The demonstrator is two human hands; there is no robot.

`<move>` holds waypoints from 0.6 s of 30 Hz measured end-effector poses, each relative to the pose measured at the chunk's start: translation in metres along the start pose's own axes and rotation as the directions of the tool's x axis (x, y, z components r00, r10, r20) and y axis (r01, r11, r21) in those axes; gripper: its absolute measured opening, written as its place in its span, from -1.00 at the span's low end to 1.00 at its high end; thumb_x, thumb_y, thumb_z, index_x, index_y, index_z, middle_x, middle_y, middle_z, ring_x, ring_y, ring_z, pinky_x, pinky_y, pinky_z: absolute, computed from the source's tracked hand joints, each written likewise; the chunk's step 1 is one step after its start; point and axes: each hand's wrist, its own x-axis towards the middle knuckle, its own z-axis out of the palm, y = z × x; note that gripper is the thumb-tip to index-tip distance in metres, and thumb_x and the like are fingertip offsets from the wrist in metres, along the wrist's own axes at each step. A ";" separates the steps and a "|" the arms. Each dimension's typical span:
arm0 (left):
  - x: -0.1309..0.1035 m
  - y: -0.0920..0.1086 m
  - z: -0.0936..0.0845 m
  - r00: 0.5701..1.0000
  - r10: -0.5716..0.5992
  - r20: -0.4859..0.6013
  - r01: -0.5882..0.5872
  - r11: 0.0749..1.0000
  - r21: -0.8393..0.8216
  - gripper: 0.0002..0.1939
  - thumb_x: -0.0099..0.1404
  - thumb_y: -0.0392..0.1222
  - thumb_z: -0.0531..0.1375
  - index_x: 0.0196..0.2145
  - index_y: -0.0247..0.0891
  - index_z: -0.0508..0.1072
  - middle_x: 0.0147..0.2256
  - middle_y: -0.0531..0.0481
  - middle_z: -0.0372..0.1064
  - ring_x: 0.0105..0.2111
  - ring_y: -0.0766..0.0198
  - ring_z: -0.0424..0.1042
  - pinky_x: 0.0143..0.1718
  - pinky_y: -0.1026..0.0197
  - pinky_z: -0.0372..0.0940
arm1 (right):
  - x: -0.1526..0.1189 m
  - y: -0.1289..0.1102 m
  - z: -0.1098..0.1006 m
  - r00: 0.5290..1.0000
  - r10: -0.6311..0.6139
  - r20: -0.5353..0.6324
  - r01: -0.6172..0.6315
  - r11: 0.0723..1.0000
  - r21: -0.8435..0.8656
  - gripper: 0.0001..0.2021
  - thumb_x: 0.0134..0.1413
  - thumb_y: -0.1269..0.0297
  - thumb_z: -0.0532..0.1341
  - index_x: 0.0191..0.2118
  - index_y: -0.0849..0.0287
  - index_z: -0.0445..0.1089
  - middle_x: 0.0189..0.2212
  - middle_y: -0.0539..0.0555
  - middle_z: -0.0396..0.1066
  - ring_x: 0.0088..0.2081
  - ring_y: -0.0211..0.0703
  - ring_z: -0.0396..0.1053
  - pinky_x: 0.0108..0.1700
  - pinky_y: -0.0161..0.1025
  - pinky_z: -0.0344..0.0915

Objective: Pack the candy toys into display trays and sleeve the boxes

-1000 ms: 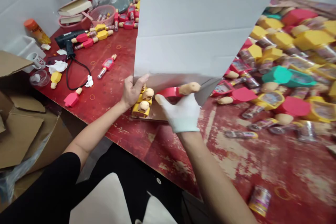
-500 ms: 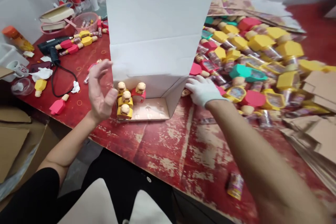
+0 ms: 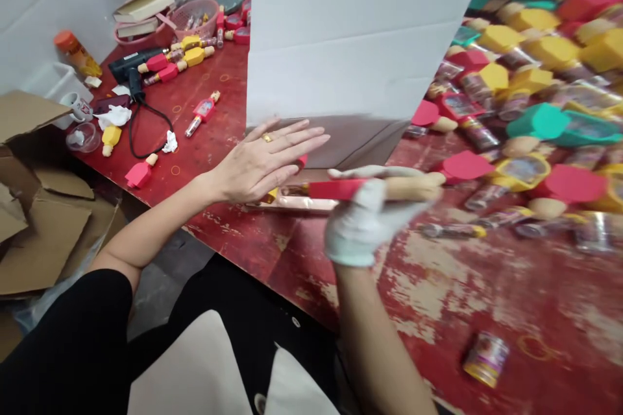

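Observation:
A white box (image 3: pixel 350 32) with a tall raised flap stands on the red table. My left hand (image 3: pixel 272 159), bare and with a ring, is spread flat over the box's left part, fingers apart, hiding most of what is inside. A bit of yellow shows below its fingers. My right hand (image 3: pixel 372 211), in a white glove, is closed on a red toy with a round wooden-coloured end (image 3: pixel 341 189). It holds this toy sideways in front of the box's opening, close to my left fingertips.
Many yellow, red and green toys (image 3: pixel 540 123) are piled on the right. A small can-like item (image 3: pixel 487 358) lies near the front edge. Back left are a heat gun (image 3: pixel 134 68), a pink basket (image 3: pixel 197 16) and a mug (image 3: pixel 76 106). Cardboard (image 3: pixel 43 233) lies at far left.
My right hand has come from the pile to the box's front with a red toy. My left hand has moved from beside the box to over it. The view has shifted right.

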 end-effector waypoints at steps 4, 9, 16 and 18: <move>0.002 0.003 -0.002 1.000 0.018 0.018 -0.018 1.000 0.018 -0.40 0.54 0.02 -0.23 0.44 -0.16 0.02 0.41 -0.02 0.10 0.45 0.17 0.02 0.49 -0.02 -0.22 | -0.005 0.007 0.034 0.997 -0.023 -0.076 0.015 0.995 -0.100 -0.75 0.30 0.05 -0.01 -0.09 0.09 -0.01 -0.14 0.15 0.21 -0.12 -0.14 0.38 0.07 -0.02 0.43; 0.003 0.003 -0.002 0.999 0.003 0.039 -0.004 1.000 0.020 -0.36 0.55 0.07 -0.27 0.46 -0.21 -0.05 0.43 -0.07 0.04 0.46 0.18 0.02 0.49 -0.01 -0.21 | -0.004 0.014 0.044 0.976 -0.116 0.182 0.156 0.961 -0.227 -0.61 0.34 -0.02 -0.07 0.08 0.15 0.06 -0.07 0.22 0.21 -0.01 -0.03 0.34 0.13 0.07 0.35; 0.000 -0.009 0.001 0.997 0.004 -0.071 -0.005 1.000 -0.016 -0.47 0.52 0.18 -0.09 0.30 0.03 0.32 0.34 0.02 0.24 0.43 0.05 0.10 0.46 -0.16 -0.11 | 0.040 0.050 -0.022 0.912 -0.213 0.349 0.379 0.763 -0.524 -0.52 0.26 0.26 0.01 0.26 0.17 0.20 0.11 0.31 0.21 0.19 0.07 0.19 0.25 0.14 0.14; 0.002 -0.009 -0.002 0.993 -0.026 -0.111 0.019 0.998 -0.065 -0.48 0.50 0.21 -0.02 0.26 0.01 0.37 0.31 0.00 0.29 0.40 0.02 0.16 0.45 -0.20 -0.09 | 0.082 0.077 -0.060 0.944 0.009 0.330 0.262 0.589 -0.765 -0.52 0.14 0.40 0.09 0.19 0.18 0.35 0.18 0.37 0.20 0.23 0.16 0.13 0.21 0.21 0.07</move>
